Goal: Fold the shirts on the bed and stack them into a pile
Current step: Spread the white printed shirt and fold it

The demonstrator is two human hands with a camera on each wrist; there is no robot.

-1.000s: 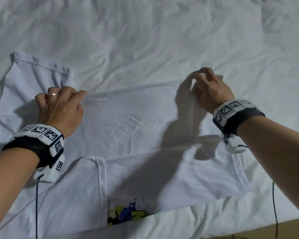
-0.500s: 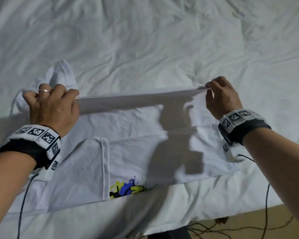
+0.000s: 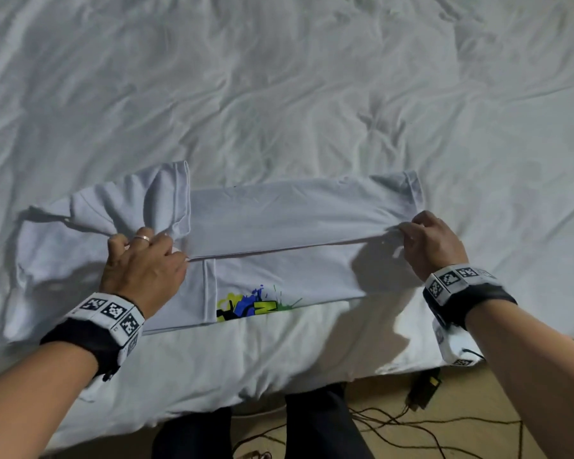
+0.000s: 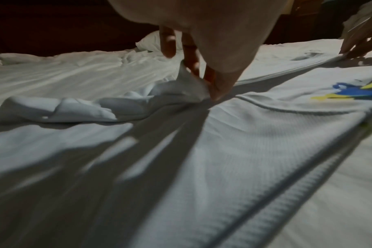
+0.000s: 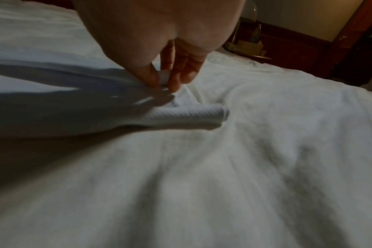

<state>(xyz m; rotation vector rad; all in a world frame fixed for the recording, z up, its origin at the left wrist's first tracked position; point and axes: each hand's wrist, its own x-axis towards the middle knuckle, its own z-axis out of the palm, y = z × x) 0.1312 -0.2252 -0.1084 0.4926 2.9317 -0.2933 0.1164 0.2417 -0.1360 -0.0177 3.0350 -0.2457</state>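
**Inspector:** Both hands are engaged. Head view first: left hand [image 3: 143, 273] has its fingers curled, pinching the folded edge of the white shirt [image 3: 279, 220] near the bunched sleeve [image 3: 136, 207]. Right hand [image 3: 431, 246] pinches the same edge at the opposite end. The edge runs taut between them.

**Clerk:** Where does the shirt lie?

**Inspector:** Flat on the bed [image 3: 279, 77], near its front edge. The far long side is laid over the middle, its edge lying above the coloured print [image 3: 256, 301]. The near panel already sits folded in.

**Clerk:** Left wrist view?

**Inspector:** Thumb and fingertips [image 4: 214, 87] nip a peak of cloth just above the shirt body; the sleeve lies crumpled beside them. Print visible at right.

**Clerk:** Right wrist view?

**Inspector:** Fingertips [image 5: 174, 83] close on the fabric edge; a rolled hem [image 5: 191, 117] sits just below them, resting on the bedsheet.

**Clerk:** Progress?

**Inspector:** My assessment: early to middle on this garment. The lengthwise folds appear nearly set; the left sleeve is untidy and needs tucking, and the crosswise fold is not yet done. No pile is visible in any view, nor any other shirt, so stacking remains outstanding. Whether further shirts await outside the views, I cannot tell.
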